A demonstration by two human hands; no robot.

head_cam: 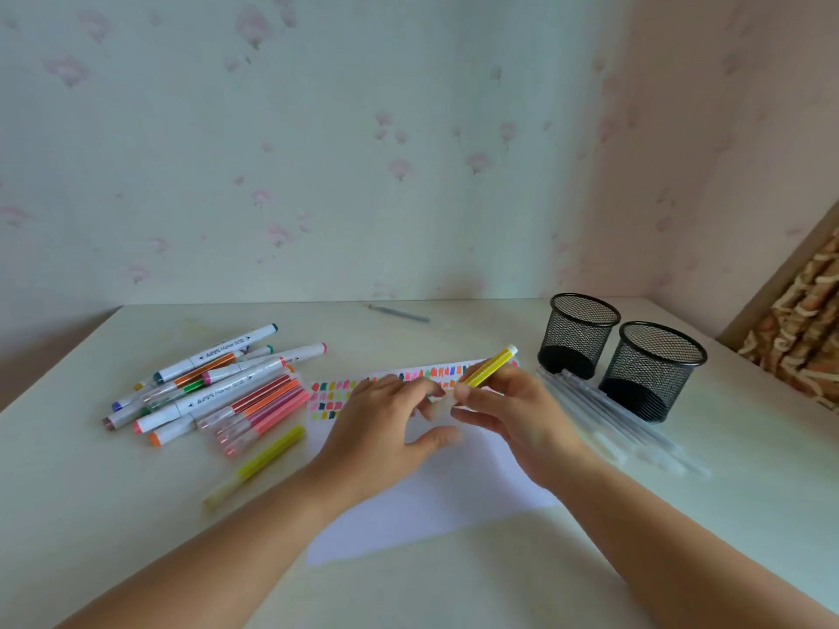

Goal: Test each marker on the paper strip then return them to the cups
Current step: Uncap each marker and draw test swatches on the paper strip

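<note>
My right hand [513,410] grips a yellow marker [492,366] with its white end pointing up and to the right. My left hand [390,424] is at the marker's lower end, fingertips curled there; whether it pinches a cap is hidden. Both hands hover over the white paper [422,501], which carries rows of colour swatches [331,399] along its far edge. A pile of several markers [213,383] lies to the left. Another yellow marker [256,465] lies alone near the paper. Two black mesh cups [579,333] [653,370] stand at the right.
Several clear pens [622,424] lie in a row in front of the cups. A grey pen [399,313] lies at the far edge of the table by the wall. A wooden frame [799,320] rises at the far right.
</note>
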